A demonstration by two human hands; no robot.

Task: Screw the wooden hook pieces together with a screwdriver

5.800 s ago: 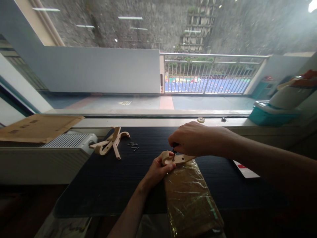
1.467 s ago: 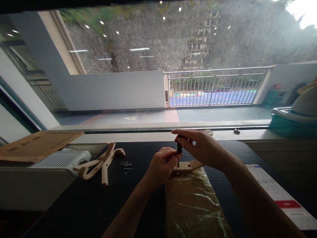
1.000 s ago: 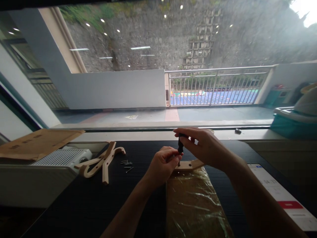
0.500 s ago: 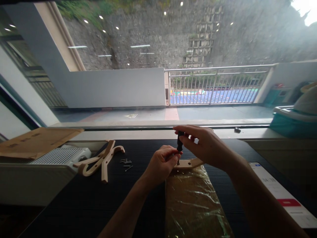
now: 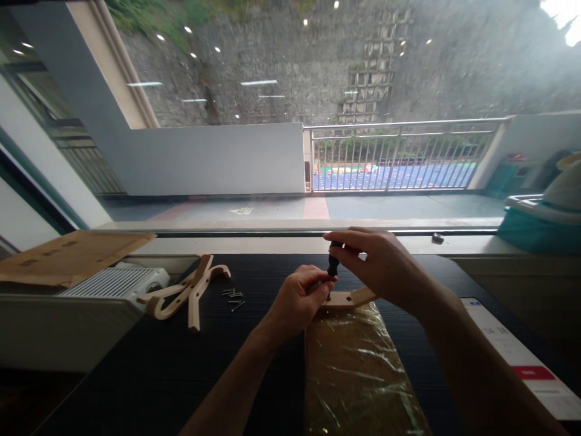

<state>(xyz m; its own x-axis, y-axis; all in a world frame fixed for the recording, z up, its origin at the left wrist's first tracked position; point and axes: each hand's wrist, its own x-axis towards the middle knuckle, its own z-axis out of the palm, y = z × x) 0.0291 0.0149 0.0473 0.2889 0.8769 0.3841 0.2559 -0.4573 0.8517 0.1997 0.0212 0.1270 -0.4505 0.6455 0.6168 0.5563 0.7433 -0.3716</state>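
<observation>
My right hand [image 5: 381, 263] grips the black handle of a screwdriver [image 5: 333, 261] from above, the tool standing nearly upright. Just below that handle, the fingertips of my left hand [image 5: 302, 297] pinch around its shaft. The tip points down at a small dark screw [image 5: 329, 297] in a pale wooden piece [image 5: 358, 297], which has another dark hole to the right. My left fingers cover the left end of this wood. It rests across the far end of a brown box wrapped in shiny clear film [image 5: 354, 369].
More curved wooden pieces [image 5: 194, 306] lie on the black table [image 5: 218, 375] at the left, beside several loose screws [image 5: 234, 294]. A phone [image 5: 512, 357] lies at the right. Beyond the left edge are a white heater [image 5: 109, 283] and brown cardboard [image 5: 68, 257]. A window sill [image 5: 254, 245] runs behind.
The whole view has shifted slightly. Both hands keep their hold on the screwdriver, and the right fingers have turned a little around its handle.
</observation>
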